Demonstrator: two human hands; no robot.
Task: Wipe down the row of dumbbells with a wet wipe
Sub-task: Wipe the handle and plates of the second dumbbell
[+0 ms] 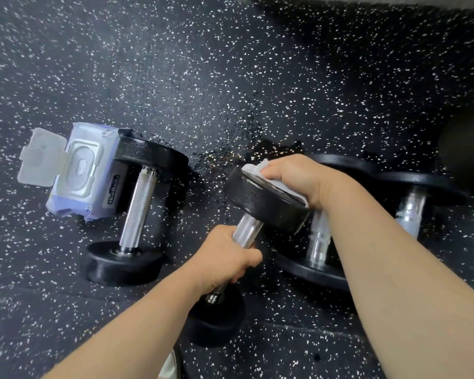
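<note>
My left hand (225, 259) grips the knurled steel handle of a black dumbbell (260, 203) and holds it tilted above the floor. My right hand (296, 177) presses a white wet wipe (257, 168) against the far face of its upper head, fingers curled round the wipe. The lower head (216, 321) hangs near my left wrist. Another dumbbell (138, 209) lies on the floor to the left. Two more dumbbells lie to the right, one (318, 242) partly behind my right forearm and one (413, 198) further right.
An open pack of wet wipes (82, 173) with its lid flipped up leans against the left dumbbell. The floor is black rubber with white speckles (230, 77). A dark rounded object (468, 154) sits at the right edge.
</note>
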